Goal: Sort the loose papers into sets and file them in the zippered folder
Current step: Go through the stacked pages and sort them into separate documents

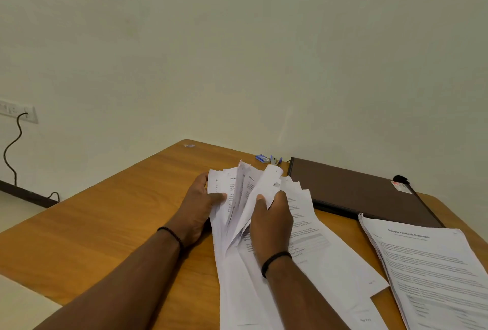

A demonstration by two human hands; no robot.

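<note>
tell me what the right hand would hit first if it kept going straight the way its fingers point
The right hand grips fanned loose papers and points away toward the far table edge. Past the sheets, probably the small blue box by the wall; depth is unclear.

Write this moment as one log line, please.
both hands: left hand, right hand | leafing loose papers | folder shut on table | stack aside

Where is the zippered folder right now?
In the head view, the brown zippered folder lies closed on the table's far right, beyond the stack of papers, with a blue stapler at its left corner.
</note>
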